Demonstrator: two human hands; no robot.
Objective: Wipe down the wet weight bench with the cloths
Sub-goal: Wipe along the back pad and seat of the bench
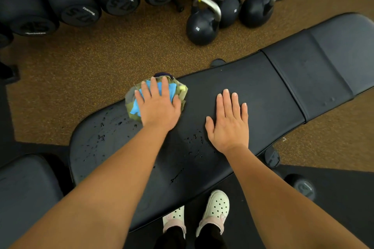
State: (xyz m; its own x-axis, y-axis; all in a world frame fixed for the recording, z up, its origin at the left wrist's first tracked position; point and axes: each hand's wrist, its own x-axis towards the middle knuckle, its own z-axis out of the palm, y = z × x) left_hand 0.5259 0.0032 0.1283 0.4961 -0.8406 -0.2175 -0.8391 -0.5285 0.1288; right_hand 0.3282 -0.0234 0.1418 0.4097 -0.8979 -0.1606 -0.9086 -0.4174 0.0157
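Pressing flat with straight fingers, the left hand (159, 107) pins the bunched cloths (174, 90) at the far edge of the weight bench (253, 87). The right hand (228, 121) lies flat on the middle of the pad, holding nothing. The cloths look soft and light, best palmed from above; the wet pad is probably slippery.

The left forearm (113, 178) is stretched forward from the lower left, the right forearm (265, 190) from the lower right; both are bare. The left hand (157, 107) is laid palm down on the cloth (132, 110), fingers straight and slightly spread. The right hand (228, 125) is pressed flat on the bench (263, 91), fingers straight, thumb held out sideways. The hands are set side by side, not touching.
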